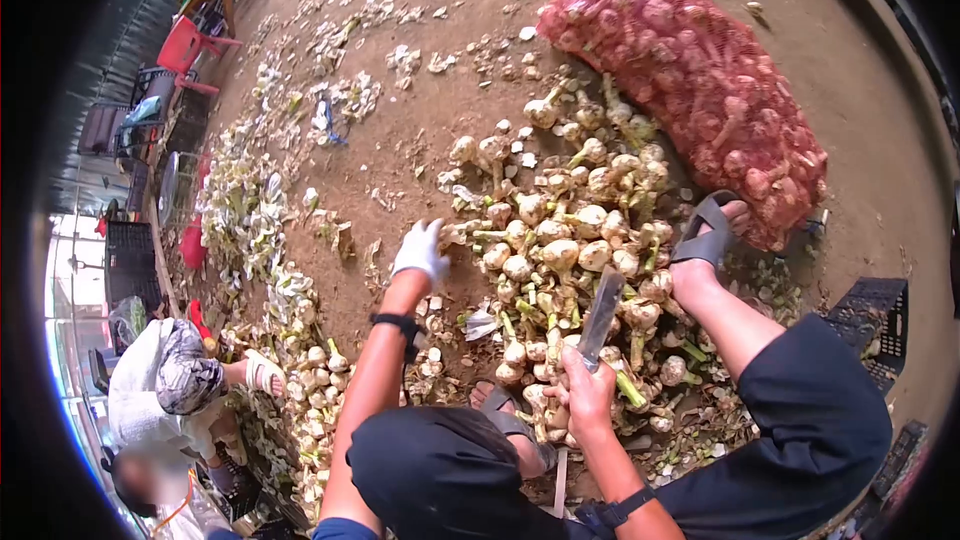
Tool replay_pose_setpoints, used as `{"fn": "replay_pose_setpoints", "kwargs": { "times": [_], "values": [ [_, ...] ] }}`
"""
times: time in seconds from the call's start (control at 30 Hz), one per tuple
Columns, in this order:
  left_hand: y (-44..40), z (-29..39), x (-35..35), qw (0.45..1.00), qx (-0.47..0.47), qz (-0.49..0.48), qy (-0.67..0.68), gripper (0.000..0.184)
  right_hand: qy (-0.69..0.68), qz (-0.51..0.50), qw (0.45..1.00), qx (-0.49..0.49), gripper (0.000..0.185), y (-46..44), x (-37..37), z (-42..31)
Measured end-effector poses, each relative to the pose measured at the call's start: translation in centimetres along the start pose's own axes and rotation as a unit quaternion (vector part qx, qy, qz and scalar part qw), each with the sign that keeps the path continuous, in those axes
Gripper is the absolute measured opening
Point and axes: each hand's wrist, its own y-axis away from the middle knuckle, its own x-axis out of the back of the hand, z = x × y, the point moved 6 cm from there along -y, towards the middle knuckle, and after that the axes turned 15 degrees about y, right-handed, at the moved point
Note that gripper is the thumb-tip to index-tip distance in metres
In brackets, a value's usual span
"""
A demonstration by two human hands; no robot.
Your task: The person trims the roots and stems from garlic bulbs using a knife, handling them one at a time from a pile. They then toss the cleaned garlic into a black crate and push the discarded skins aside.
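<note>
My left hand (421, 250), in a white glove, is stretched out over the bare dirt at the left edge of a heap of garlic bulbs (562, 255). Its fingers look apart, slightly blurred, with nothing visible in them. My bare right hand (588, 388) is wrapped round the handle of a knife (602, 315), whose broad blade points up over the heap. The bulbs are pale and dirty, many with green stem stubs. My sandalled feet rest on either side of the heap.
A full red mesh sack (690, 90) of garlic lies beyond my right foot. Peelings (260, 230) litter the ground at left. Another person (165, 390) sits at lower left beside more garlic. A black crate (870, 330) stands at right, a red chair (185, 50) at upper left.
</note>
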Motion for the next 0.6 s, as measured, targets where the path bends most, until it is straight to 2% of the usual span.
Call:
{"fn": "replay_pose_setpoints", "kwargs": {
  "times": [0.07,0.13,0.23,0.27,0.33,0.4,0.47,0.53,0.6],
  "values": [
    [-1.3,0.6,-1.5,0.998,-0.035,-0.010,-0.045,0.073,0.036,-0.012,0.999,0.007,0.024,0.1,-0.6,-0.2],
    [-1.5,1.3,-1.9,0.996,-0.021,-0.015,-0.085,0.067,0.069,-0.021,0.997,0.018,0.022,-0.1,-0.9,0.0],
    [-0.7,0.8,-1.9,0.993,0.085,-0.011,-0.083,0.051,0.083,-0.027,0.995,0.044,0.022,0.0,-1.1,-0.3],
    [0.3,0.6,-2.0,0.990,0.122,-0.038,-0.058,0.046,0.082,-0.029,0.995,0.048,0.022,0.2,-1.2,-0.5],
    [1.7,-2.1,-3.3,0.989,0.149,0.003,0.005,0.044,0.063,-0.016,0.997,0.031,0.021,0.4,-1.1,-0.6],
    [3.7,-3.3,-2.8,0.978,0.191,0.011,0.084,0.050,0.043,-0.026,0.998,0.038,0.021,0.7,-1.0,-1.0],
    [6.5,-5.9,-2.9,0.916,0.266,0.032,0.297,0.065,0.030,-0.033,0.998,0.054,0.026,1.4,-1.4,-1.7],
    [8.9,-3.1,0.6,0.820,0.245,0.090,0.510,0.075,0.036,-0.047,0.994,0.087,0.027,2.3,-1.7,-2.5],
    [11.4,1.7,6.2,0.758,0.238,0.049,0.606,0.076,0.019,-0.052,0.992,0.116,0.028,3.7,-2.1,-3.9]
  ]
}}
